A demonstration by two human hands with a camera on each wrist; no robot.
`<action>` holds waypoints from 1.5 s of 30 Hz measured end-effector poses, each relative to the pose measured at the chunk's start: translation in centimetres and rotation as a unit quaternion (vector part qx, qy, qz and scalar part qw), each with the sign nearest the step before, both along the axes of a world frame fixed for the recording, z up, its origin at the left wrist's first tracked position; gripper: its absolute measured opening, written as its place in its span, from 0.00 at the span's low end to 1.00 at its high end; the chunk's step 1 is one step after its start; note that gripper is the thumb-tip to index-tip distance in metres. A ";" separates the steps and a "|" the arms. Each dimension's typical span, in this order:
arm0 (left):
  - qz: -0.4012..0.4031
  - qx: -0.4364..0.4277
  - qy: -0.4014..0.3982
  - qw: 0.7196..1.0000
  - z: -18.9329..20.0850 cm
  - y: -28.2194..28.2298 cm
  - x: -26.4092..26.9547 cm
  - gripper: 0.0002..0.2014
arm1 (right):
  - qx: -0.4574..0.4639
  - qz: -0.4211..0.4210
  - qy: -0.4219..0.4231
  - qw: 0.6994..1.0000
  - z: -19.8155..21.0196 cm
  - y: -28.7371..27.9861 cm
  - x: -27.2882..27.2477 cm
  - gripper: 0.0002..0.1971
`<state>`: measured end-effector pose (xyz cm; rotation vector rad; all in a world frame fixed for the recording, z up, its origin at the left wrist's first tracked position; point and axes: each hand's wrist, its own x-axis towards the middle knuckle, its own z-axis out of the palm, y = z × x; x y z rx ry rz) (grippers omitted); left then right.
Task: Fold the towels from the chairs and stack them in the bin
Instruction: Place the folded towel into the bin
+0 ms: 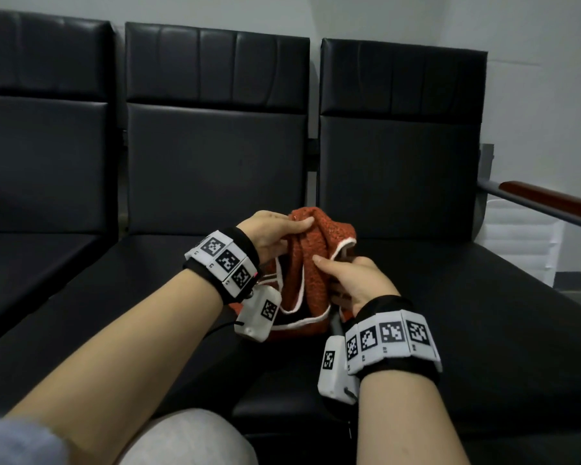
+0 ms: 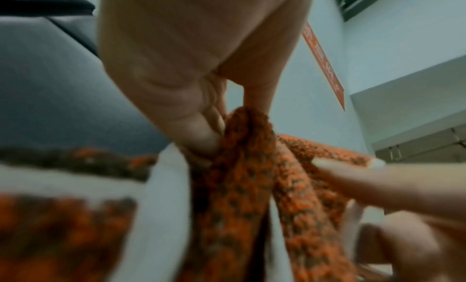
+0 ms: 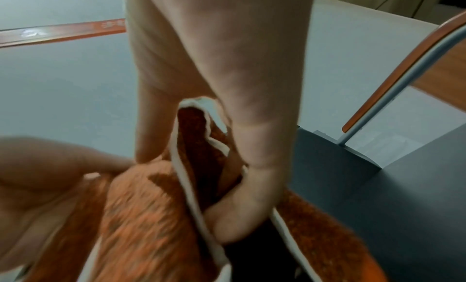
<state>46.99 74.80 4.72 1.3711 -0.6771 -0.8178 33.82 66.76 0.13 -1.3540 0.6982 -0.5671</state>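
Observation:
An orange towel (image 1: pixel 311 273) with white trim is bunched up above the middle black chair seat (image 1: pixel 168 297). My left hand (image 1: pixel 275 234) pinches its upper fold between thumb and fingers; the left wrist view shows the same towel (image 2: pixel 242 186) gripped at its top. My right hand (image 1: pixel 353 280) grips the towel's right side, its thumb lying on the cloth. In the right wrist view the fingers (image 3: pixel 242 216) curl round the white-edged towel (image 3: pixel 151 216). The lower part of the towel hangs behind my left wrist camera.
Three black padded chairs stand in a row against a pale wall. A grey armrest with a red-brown top (image 1: pixel 550 199) sticks out at the right, with a white ribbed object (image 1: pixel 517 239) behind it. My knee (image 1: pixel 188 441) shows at the bottom. No bin is in view.

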 end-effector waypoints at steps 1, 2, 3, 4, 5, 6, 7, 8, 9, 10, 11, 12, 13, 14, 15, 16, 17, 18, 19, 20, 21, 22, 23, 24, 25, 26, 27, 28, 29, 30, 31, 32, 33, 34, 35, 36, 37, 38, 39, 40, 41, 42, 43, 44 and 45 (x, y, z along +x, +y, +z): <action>-0.020 -0.007 0.006 1.000 0.1 0.2 0.0 0.04 | -0.005 -0.010 0.001 1.000 -0.1 0.0 0.1 0.17; -0.038 -0.006 0.008 0.999 0.3 0.3 0.0 0.04 | -0.010 -0.021 -0.002 1.000 -0.2 -0.2 0.2 0.13; -0.046 -0.003 0.011 0.999 0.3 0.4 0.0 0.04 | -0.017 -0.032 -0.005 0.999 -0.2 -0.4 0.3 0.09; -0.043 0.000 0.018 0.999 0.4 0.5 0.2 0.04 | -0.024 -0.042 -0.006 0.999 -0.1 -0.4 0.2 0.05; -0.029 0.004 0.027 0.999 0.4 0.4 0.3 0.03 | -0.026 -0.052 -0.010 0.998 0.1 -0.5 0.1 0.02; -0.014 0.011 0.030 0.999 0.4 0.4 0.4 0.03 | -0.025 -0.064 -0.017 0.997 0.1 -0.5 0.1 0.02; 0.001 0.025 0.030 0.999 0.3 0.4 0.5 0.05 | -0.025 -0.078 -0.026 0.996 0.1 -0.6 0.0 0.03; 0.015 0.046 0.030 0.998 0.3 0.4 0.5 0.06 | -0.024 -0.092 -0.032 0.995 0.2 -0.7 -0.1 0.05; 0.028 0.065 0.031 0.997 0.2 0.4 0.6 0.08 | -0.024 -0.106 -0.037 0.993 0.3 -0.7 -0.2 0.06; 0.043 0.075 0.034 0.996 0.1 0.4 0.8 0.09 | -0.022 -0.120 -0.038 0.992 0.4 -0.8 -0.3 0.08; 0.059 0.077 0.037 0.995 0.0 0.3 1.0 0.10 | -0.021 -0.135 -0.038 0.990 0.5 -0.9 -0.5 0.11; 0.071 0.074 0.042 0.994 -0.1 0.2 1.1 0.12 | -0.019 -0.150 -0.037 0.988 0.5 -1.0 -0.6 0.13; 0.078 0.069 0.048 0.993 -0.2 0.1 1.2 0.13 | -0.015 -0.163 -0.038 0.986 0.5 -1.1 -0.7 0.14; 0.083 0.060 0.053 0.993 -0.3 -0.1 1.2 0.14 | -0.012 -0.176 -0.040 0.984 0.5 -1.3 -0.8 0.14; 0.087 0.046 0.063 0.993 -0.4 -0.2 1.3 0.14 | -0.010 -0.186 -0.042 0.982 0.6 -1.4 -0.8 0.14; 0.087 0.035 0.070 0.993 -0.5 -0.3 1.4 0.14 | -0.008 -0.193 -0.042 0.980 0.6 -1.5 -0.9 0.14; 0.084 0.030 0.065 0.994 -0.5 -0.2 1.5 0.13 | -0.008 -0.200 -0.042 0.979 0.7 -1.6 -1.0 0.15; 0.069 0.038 0.047 0.996 -0.5 0.0 1.6 0.10 | -0.009 -0.208 -0.042 0.977 0.8 -1.6 -1.2 0.15; 0.044 0.052 0.018 0.998 -0.5 0.4 1.6 0.09 | -0.013 -0.217 -0.042 0.975 0.8 -1.6 -1.3 0.15; 0.016 0.071 -0.012 0.997 -0.4 0.7 1.7 0.14 | -0.020 -0.226 -0.040 0.973 0.8 -1.6 -1.4 0.15; -0.019 0.091 -0.035 0.995 -0.3 1.1 1.6 0.20 | -0.027 -0.235 -0.040 0.971 0.8 -1.7 -1.5 0.15; -0.051 0.102 -0.047 0.992 -0.2 1.3 1.7 0.23 | -0.034 -0.245 -0.039 0.968 0.7 -1.8 -1.6 0.15; -0.071 0.111 -0.061 0.989 -0.1 1.5 1.6 0.22 | -0.041 -0.253 -0.037 0.966 0.6 -1.9 -1.7 0.14; -0.071 0.120 -0.070 0.988 -0.1 1.5 1.7 0.22 | -0.050 -0.262 -0.031 0.963 0.5 -2.0 -1.7 0.14; -0.054 0.132 -0.083 0.986 -0.2 1.4 1.8 0.22 | -0.056 -0.271 -0.025 0.961 0.5 -2.1 -1.8 0.13; -0.024 0.144 -0.105 0.984 -0.3 1.1 2.1 0.20 | -0.060 -0.281 -0.023 0.958 0.5 -2.3 -1.8 0.13; 0.005 0.152 -0.141 0.978 -0.4 1.0 2.3 0.14 | -0.065 -0.290 -0.023 0.955 0.5 -2.4 -1.9 0.14; 0.026 0.167 -0.188 0.967 -0.4 0.8 2.3 0.08 | -0.071 -0.297 -0.020 0.952 0.5 -2.4 -2.0 0.14; 0.046 0.181 -0.223 0.957 -0.5 0.7 2.6 0.06 | -0.078 -0.304 -0.016 0.949 0.5 -2.4 -2.1 0.16; 0.059 0.192 -0.244 0.949 -0.5 0.6 2.9 0.09 | -0.088 -0.311 -0.012 0.946 0.6 -2.4 -2.2 0.18; 0.069 0.195 -0.246 0.947 -0.5 0.8 3.1 0.12 | -0.104 -0.317 -0.005 0.943 0.7 -2.3 -2.3 0.18; 0.077 0.188 -0.242 0.949 -0.6 0.9 3.5 0.15 | -0.125 -0.323 0.004 0.938 0.9 -2.3 -2.5 0.18; 0.086 0.173 -0.228 0.954 -0.4 1.1 3.7 0.18 | -0.147 -0.328 0.012 0.933 1.2 -2.2 -2.8 0.18; 0.096 0.151 -0.210 0.961 -0.2 1.3 3.9 0.21 | -0.165 -0.332 0.022 0.929 1.5 -2.1 -3.1 0.18; 0.106 0.120 -0.182 0.970 0.3 1.5 3.8 0.22 | -0.181 -0.335 0.032 0.924 2.0 -2.0 -3.5 0.18; 0.116 0.087 -0.155 0.977 0.9 1.6 3.8 0.22 | -0.192 -0.337 0.043 0.921 2.4 -1.8 -3.9 0.18; 0.121 0.063 -0.130 0.982 1.8 1.9 3.6 0.21 | -0.200 -0.341 0.053 0.917 2.8 -1.6 -4.2 0.18; 0.128 0.042 -0.110 0.985 2.5 2.0 3.7 0.20 | -0.206 -0.343 0.060 0.915 3.2 -1.2 -4.4 0.19; 0.133 0.031 -0.097 0.986 3.3 2.3 3.6 0.18 | -0.211 -0.344 0.065 0.913 3.6 -1.0 -4.5 0.19; 0.138 0.020 -0.094 0.986 4.2 2.5 3.6 0.17 | -0.217 -0.343 0.070 0.911 4.0 -0.7 -4.5 0.20; 0.144 0.001 -0.098 0.985 4.9 2.9 3.6 0.17 | -0.221 -0.341 0.075 0.911 4.4 -0.3 -4.5 0.20; 0.148 -0.025 -0.105 0.983 5.5 3.1 3.9 0.17 | -0.225 -0.337 0.080 0.911 4.8 0.1 -4.4 0.20; 0.152 -0.048 -0.117 0.980 6.1 3.4 4.0 0.18 | -0.228 -0.334 0.085 0.910 5.3 0.4 -4.3 0.21; 0.156 -0.064 -0.126 0.978 6.6 3.7 4.3 0.18 | -0.231 -0.334 0.092 0.909 5.9 0.7 -4.3 0.21; 0.163 -0.078 -0.127 0.975 7.2 4.1 4.6 0.19 | -0.232 -0.335 0.097 0.908 6.6 0.9 -4.3 0.21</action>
